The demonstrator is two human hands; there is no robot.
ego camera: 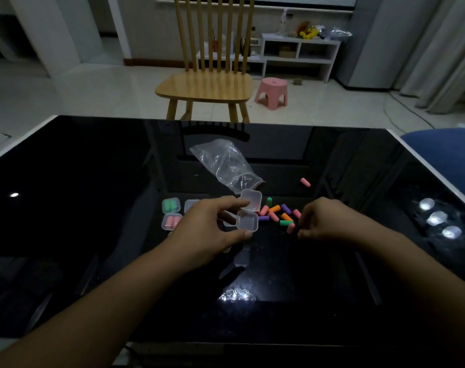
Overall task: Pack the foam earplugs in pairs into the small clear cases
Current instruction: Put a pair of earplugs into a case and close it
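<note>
While the left hand holds an empty clear case open above the table, its fingers clamped on the hinged halves, the right hand reaches into the loose pile of earplugs just beside it, fingers curled downward at a pink plug; whether they have closed on it I cannot tell. Two filled cases, one with a green pair and one with a pink pair, sit to the left, with another case partly hidden behind the hand. One stray pink plug lies well apart, near the empty plastic bag. The likely slip is a mismatched pair, since the colours are jumbled and the light is dim. Foam plugs are light and roll easily, so a careless pinch could scatter the pile, and the case held by its edges could snap shut or tip.
</note>
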